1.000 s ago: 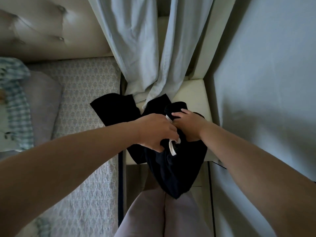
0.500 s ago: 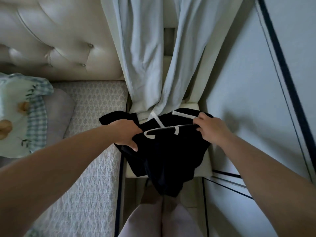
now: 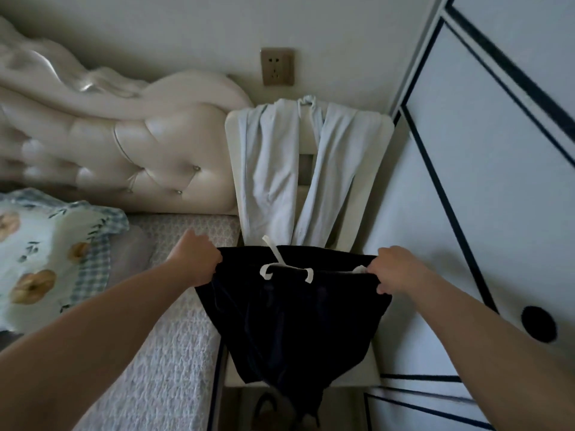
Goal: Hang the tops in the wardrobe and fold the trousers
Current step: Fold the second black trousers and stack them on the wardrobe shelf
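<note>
At lower centre, left hand and right hand gripped the black trousers by the waistband — nothing looked folded yet, pale trousers above untouched

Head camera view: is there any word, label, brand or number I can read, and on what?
None: no words, brands or numbers are readable anywhere.
The dark trousers show only a white drawstring, the pillow a printed pattern; the wall socket and wardrobe door carry no visible markings.

White chair: pale blue trousers draped over backrest. Bed alongside: patterned pillow on top.
</note>
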A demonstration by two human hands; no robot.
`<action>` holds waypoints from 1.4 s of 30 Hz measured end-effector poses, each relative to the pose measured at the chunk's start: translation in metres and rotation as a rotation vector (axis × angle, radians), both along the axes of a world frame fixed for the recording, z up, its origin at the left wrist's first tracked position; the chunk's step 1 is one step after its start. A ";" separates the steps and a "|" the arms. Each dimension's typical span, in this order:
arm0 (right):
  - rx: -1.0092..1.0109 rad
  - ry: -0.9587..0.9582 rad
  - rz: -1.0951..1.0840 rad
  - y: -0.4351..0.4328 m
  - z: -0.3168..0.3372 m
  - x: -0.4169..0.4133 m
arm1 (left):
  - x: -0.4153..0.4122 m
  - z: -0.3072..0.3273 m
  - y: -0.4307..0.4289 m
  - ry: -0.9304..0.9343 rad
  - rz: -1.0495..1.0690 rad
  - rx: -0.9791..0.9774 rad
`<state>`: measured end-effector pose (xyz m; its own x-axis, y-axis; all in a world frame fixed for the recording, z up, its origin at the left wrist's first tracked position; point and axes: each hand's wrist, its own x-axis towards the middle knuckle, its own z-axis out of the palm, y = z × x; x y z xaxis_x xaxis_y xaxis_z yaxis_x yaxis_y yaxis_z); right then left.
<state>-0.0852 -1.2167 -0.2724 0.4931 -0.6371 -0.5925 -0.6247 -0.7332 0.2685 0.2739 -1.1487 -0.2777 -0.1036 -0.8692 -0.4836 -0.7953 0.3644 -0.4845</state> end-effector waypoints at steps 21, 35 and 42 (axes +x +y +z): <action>-0.627 -0.118 -0.044 -0.042 0.101 0.032 | 0.038 0.108 -0.010 0.082 0.300 -0.519; -0.504 -0.903 -0.253 -0.038 0.110 0.070 | 0.012 0.084 0.002 0.230 0.330 -0.343; -0.256 -1.090 -0.282 -0.030 0.121 0.090 | -0.031 0.048 0.003 0.452 0.384 -0.300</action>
